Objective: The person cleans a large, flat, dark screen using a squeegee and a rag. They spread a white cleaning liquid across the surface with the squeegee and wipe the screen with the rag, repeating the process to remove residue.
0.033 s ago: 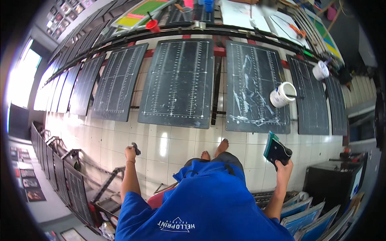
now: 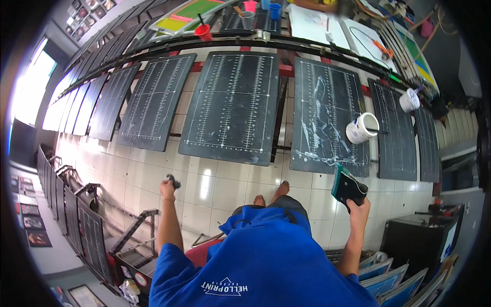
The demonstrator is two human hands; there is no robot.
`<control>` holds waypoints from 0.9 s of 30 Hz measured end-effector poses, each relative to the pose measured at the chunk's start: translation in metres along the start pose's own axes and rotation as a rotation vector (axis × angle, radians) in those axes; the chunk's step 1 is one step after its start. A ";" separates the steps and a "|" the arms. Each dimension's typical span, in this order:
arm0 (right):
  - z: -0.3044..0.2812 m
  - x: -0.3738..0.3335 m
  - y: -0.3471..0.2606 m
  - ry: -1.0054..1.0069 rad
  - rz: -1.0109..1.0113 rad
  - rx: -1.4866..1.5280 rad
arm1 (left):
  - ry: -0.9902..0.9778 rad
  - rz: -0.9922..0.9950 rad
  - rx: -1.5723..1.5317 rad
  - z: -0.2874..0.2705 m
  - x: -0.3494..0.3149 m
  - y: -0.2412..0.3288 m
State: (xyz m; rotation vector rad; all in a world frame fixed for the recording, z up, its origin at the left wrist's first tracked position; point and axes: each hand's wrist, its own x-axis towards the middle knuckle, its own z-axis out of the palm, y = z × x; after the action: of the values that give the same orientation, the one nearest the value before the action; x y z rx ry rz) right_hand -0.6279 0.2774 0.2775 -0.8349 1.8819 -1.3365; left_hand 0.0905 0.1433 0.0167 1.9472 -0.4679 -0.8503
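My right hand [image 2: 358, 205] is closed around a squeegee [image 2: 347, 187] with a black handle and a green blade. The squeegee is tilted, and its upper tip overlaps the front edge of a dark pallet [image 2: 316, 128] smeared with white; I cannot tell whether they touch. On that pallet's right side stands a white bucket [image 2: 358, 131] with a dark stick in it. To the left, my left hand [image 2: 167, 190] is held over the tiled floor, fingers closed on a small crumpled dark thing [image 2: 175, 181], perhaps a rag.
More dark pallets with white ruled markings [image 2: 230, 107] line the long rack. Behind its rail are a red cup [image 2: 203, 33], a blue cup [image 2: 275, 11] and white boards [image 2: 314, 23]. Framed screens [image 2: 388, 283] lean at the lower right. A metal frame [image 2: 135, 233] stands at the left.
The view has shifted slightly, so the pallets sit a little further right. My right hand has brought the squeegee slightly left and over the smeared pallet's front edge. Both hands keep their grip.
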 end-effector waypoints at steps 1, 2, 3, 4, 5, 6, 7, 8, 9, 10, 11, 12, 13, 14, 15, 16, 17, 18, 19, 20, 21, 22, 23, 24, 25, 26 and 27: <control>0.016 0.008 -0.010 -0.066 -0.034 -0.032 | 0.003 0.000 -0.142 0.012 0.002 0.000; 0.031 0.016 -0.018 -0.121 -0.056 -0.029 | 0.070 0.058 -0.116 0.029 0.000 -0.002; 0.045 0.021 -0.026 -0.162 -0.078 -0.038 | 0.069 -0.015 -0.403 0.057 -0.011 0.004; 0.054 0.024 -0.032 -0.207 -0.101 -0.027 | 0.064 0.041 -0.431 0.075 -0.014 0.010; 0.057 0.024 -0.036 -0.204 -0.116 -0.051 | 0.072 0.127 -0.355 0.103 -0.022 0.020; 0.060 0.025 -0.037 -0.209 -0.129 -0.074 | 0.083 0.146 -0.376 0.126 -0.032 0.030; 0.062 0.027 -0.039 -0.218 -0.142 -0.097 | 0.099 0.164 -0.398 0.144 -0.043 0.037; 0.064 0.026 -0.038 -0.210 -0.134 -0.082 | 0.146 0.227 -0.245 0.154 -0.055 0.041; 0.063 0.023 -0.039 -0.199 -0.134 -0.070 | 0.192 0.286 -0.087 0.160 -0.068 0.043; 0.063 0.021 -0.040 -0.194 -0.130 -0.056 | 0.240 0.341 0.077 0.164 -0.085 0.046; 0.060 0.019 -0.039 -0.175 -0.126 -0.047 | 0.221 0.352 0.082 0.175 -0.117 0.065; 0.058 0.018 -0.041 -0.181 -0.092 -0.028 | 0.226 0.388 0.100 0.181 -0.131 0.066; 0.057 0.020 -0.039 -0.178 -0.076 -0.035 | 0.231 0.422 0.123 0.185 -0.144 0.064; 0.055 0.022 -0.036 -0.172 -0.057 -0.042 | 0.189 0.450 0.147 0.191 -0.158 0.061; 0.055 0.025 -0.034 -0.163 -0.035 -0.050 | 0.143 0.477 0.174 0.198 -0.173 0.057; 0.055 0.029 -0.032 -0.168 -0.041 -0.036 | 0.040 0.530 0.202 0.204 -0.194 0.059; 0.057 0.035 -0.032 -0.178 -0.048 -0.020 | -0.058 0.581 0.230 0.208 -0.215 0.060; 0.059 0.042 -0.031 -0.198 -0.056 -0.002 | -0.212 0.613 0.218 0.212 -0.232 0.053; 0.059 0.047 -0.033 -0.199 -0.064 -0.009 | -0.387 0.645 0.197 0.223 -0.246 0.047; 0.062 0.053 -0.036 -0.209 -0.071 -0.011 | -0.439 0.618 0.182 0.228 -0.258 0.050; 0.063 0.059 -0.039 -0.222 -0.077 -0.015 | -0.488 0.587 0.166 0.230 -0.272 0.056; 0.065 0.066 -0.042 -0.248 -0.086 -0.041 | -0.537 0.555 0.149 0.233 -0.282 0.060; 0.068 0.074 -0.047 -0.285 -0.097 -0.066 | -0.466 0.526 0.160 0.230 -0.282 0.052; 0.072 0.081 -0.050 -0.325 -0.106 -0.095 | -0.394 0.491 0.170 0.224 -0.275 0.034; 0.079 0.091 -0.053 -0.375 -0.119 -0.136 | -0.318 0.454 0.179 0.216 -0.267 0.018; 0.088 0.101 -0.055 -0.427 -0.133 -0.178 | -0.282 0.372 0.173 0.205 -0.262 0.007; 0.098 0.112 -0.055 -0.458 -0.145 -0.215 | -0.239 0.346 0.208 0.197 -0.258 0.008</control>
State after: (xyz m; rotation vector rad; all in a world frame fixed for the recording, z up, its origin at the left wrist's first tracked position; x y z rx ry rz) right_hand -0.6054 0.1213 0.2879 -1.2870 1.6368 -0.9286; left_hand -0.2298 0.1808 0.0549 1.8789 -1.0381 -0.8355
